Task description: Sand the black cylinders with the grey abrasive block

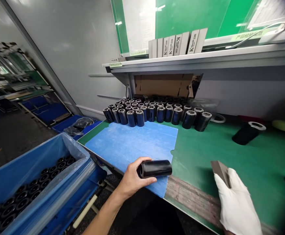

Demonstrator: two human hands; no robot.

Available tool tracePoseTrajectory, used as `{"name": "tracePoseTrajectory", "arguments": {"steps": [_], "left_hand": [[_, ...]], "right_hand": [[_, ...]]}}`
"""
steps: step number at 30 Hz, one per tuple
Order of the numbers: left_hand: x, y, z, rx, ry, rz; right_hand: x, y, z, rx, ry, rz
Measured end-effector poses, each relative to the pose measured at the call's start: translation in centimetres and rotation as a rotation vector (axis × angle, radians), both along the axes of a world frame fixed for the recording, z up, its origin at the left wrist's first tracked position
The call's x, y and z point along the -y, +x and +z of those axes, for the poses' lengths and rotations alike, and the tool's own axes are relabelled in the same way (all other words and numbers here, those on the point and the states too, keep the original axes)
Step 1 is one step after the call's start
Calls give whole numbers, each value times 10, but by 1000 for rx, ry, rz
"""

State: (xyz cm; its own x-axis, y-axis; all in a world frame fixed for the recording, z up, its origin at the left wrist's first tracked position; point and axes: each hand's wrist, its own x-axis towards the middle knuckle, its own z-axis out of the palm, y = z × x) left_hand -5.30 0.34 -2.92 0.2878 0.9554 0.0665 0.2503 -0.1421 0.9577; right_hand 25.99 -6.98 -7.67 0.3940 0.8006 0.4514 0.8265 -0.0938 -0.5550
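Note:
My bare left hand (132, 178) grips a glossy black cylinder (156, 168) by its left end, thumb and fingers wrapped round it. The cylinder lies on its side in the air over the near edge of a blue sheet (132, 140). In a white glove, my right hand (237, 199) pinches a grey sanding block (221, 173) above the green bench top (196, 153), to the right of the cylinder. The block and the cylinder are apart. Part of the block is hidden by the glove.
Many black cylinders (160, 114) stand upright at the back of the bench; one cylinder (246, 133) stands farther right. A blue bin (76, 156), lined with plastic, holds more at lower left. Grey blocks (174, 45) line the overhead shelf (186, 60). A worn strip (193, 199) borders the front.

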Motion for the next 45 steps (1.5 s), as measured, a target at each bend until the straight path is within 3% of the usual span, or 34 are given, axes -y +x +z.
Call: {"name": "tracePoseTrajectory", "arguments": {"steps": [6,9,12,17,22,28,32,36,39,42,45], "left_hand": [[5,32,-1,-45,11,-58],[4,48,-9,-73,72,-67],[3,54,-16,-50,139,-65],[3,56,-19,-44,194,-19],[4,57,-21,-73,215,-44],[3,58,-19,-48,169,-39],[2,59,-16,-24,146,-19],[2,60,-16,-29,141,-29],[2,60,-19,-20,150,-46],[0,58,-19,-17,96,27],[-2,56,-17,-46,62,40]], "right_hand": [[12,-57,31,-139,29,19],[4,-91,28,-77,45,123],[-12,-107,18,182,26,230],[-24,-105,15,382,22,248],[-26,-109,25,390,31,244],[-26,-109,21,435,67,235],[-23,-112,25,405,12,252],[-24,-119,27,496,70,228],[-47,-115,38,310,-24,234],[-66,-93,61,27,-37,238],[-55,-62,78,-178,33,-10]]}}
